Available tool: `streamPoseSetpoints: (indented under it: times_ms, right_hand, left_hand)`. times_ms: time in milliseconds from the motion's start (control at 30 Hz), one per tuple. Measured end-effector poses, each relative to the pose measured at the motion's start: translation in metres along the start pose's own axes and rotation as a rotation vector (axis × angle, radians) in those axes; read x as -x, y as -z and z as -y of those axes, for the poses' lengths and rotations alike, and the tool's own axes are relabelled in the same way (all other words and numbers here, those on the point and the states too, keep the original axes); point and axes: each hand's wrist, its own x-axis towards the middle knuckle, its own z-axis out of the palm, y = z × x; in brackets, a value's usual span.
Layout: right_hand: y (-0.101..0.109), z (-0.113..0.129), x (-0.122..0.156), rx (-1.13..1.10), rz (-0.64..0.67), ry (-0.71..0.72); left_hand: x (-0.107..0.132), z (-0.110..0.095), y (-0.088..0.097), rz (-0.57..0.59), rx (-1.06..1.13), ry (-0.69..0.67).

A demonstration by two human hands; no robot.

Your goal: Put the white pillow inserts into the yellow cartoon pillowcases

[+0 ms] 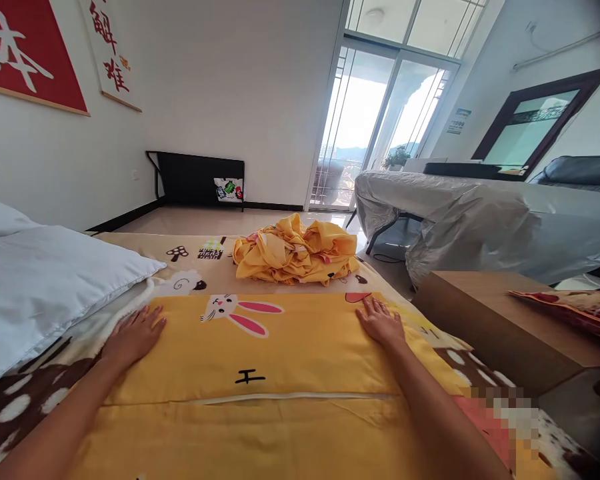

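Observation:
A yellow pillowcase (305, 347) with a white rabbit print lies spread flat on the bed, and a pale seam or opening crosses it near its middle. My left hand (135, 333) rests palm down at its left edge, fingers stretched out. On the right, my right hand (381, 320) lies flat near the far right corner, beside a red printed shape. Neither hand grips anything. Just beyond the far edge sits a crumpled heap of yellow cloth (295, 253). The near part of the pillowcase runs out of view.
A patterned blanket (200, 257) covers the bed. White pillows (65, 287) lie on the left. To the right stand a brown wooden box-like piece (500, 333) with a red cloth (575, 310) on top and furniture under plastic sheeting (480, 220). A black folded table (195, 177) leans against the wall.

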Motion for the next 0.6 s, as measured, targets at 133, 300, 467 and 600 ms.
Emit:
streamPoseSetpoints:
  times_ms: [133, 300, 467, 600]
  right_hand:
    - [0.013, 0.044, 0.018, -0.018, -0.105, 0.037]
    - [0.003, 0.166, 0.049, -0.107, -0.1, 0.541]
    - [-0.021, 0.217, 0.061, -0.18, 0.04, 0.827]
    - [-0.023, 0.21, 0.058, -0.213, 0.076, 0.806]
  left_hand:
    - [0.01, -0.062, 0.029, -0.018, -0.023, -0.112]
    - [0.016, -0.203, 0.04, 0.069, 0.146, -0.375]
    - [0.021, -0.258, 0.01, 0.078, 0.263, -0.47]
    - [0.021, -0.238, 0.0, 0.066, 0.283, -0.501]
